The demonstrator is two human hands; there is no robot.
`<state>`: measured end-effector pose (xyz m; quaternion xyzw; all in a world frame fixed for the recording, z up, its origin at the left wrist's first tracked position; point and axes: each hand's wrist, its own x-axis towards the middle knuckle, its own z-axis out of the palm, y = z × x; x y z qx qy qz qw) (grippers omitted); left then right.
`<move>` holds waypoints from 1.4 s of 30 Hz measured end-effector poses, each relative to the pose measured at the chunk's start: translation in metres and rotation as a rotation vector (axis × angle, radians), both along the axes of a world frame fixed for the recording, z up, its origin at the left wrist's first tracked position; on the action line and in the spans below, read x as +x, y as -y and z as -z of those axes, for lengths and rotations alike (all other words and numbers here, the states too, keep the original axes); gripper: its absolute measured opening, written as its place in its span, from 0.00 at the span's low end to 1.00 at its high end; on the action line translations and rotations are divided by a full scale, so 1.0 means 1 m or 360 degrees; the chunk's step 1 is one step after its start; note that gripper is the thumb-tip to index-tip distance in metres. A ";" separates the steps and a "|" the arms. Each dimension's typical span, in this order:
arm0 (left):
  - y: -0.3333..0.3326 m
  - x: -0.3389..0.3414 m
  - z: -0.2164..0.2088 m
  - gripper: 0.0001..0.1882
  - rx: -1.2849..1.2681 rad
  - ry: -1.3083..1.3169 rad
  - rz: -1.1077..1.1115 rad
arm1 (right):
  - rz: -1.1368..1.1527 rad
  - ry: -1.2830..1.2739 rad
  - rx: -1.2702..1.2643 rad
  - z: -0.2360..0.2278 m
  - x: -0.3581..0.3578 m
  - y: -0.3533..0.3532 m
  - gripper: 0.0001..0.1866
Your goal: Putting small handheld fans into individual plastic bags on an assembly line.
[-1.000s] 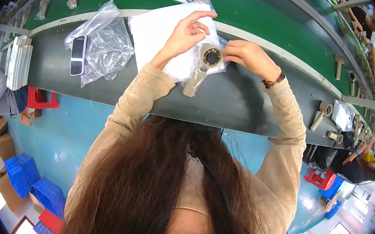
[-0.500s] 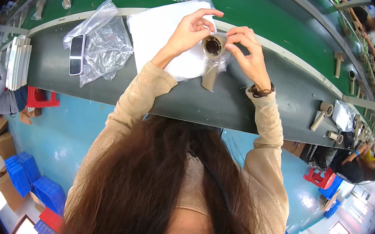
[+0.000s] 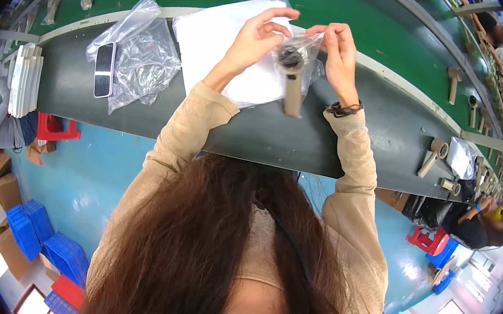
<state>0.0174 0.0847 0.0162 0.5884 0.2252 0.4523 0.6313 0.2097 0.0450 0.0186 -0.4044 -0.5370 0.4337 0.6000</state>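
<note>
While a clear plastic bag (image 3: 302, 55) is pinched at its upper corners between the left hand (image 3: 252, 40) and the right hand (image 3: 338, 51), a tan, T-shaped tool with a dark round head (image 3: 292, 75) is held inside it, above the grey workbench (image 3: 254, 130). A white sheet (image 3: 221, 37) lies beneath; a smartphone (image 3: 104, 69) rests well apart.

Both forearms reach forward in beige sleeves, raised close together, the left hand (image 3: 253, 39) with fingers curled and pinching, the right hand (image 3: 339, 53) pinching likewise, a dark band at its wrist.
</note>
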 end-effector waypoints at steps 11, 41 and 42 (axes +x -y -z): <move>0.076 -0.002 0.013 0.14 0.1154 -0.1280 -0.0119 | 0.1367 0.0923 0.0359 -0.031 0.104 -0.127 0.15; 0.061 -0.026 0.013 0.13 -0.0485 -0.0764 0.0000 | 0.2022 0.2075 -0.1076 0.067 0.511 -0.105 0.44; 0.065 -0.029 0.016 0.13 -0.0519 -0.0765 -0.0054 | 0.2086 0.2247 -0.0961 0.068 0.496 -0.114 0.39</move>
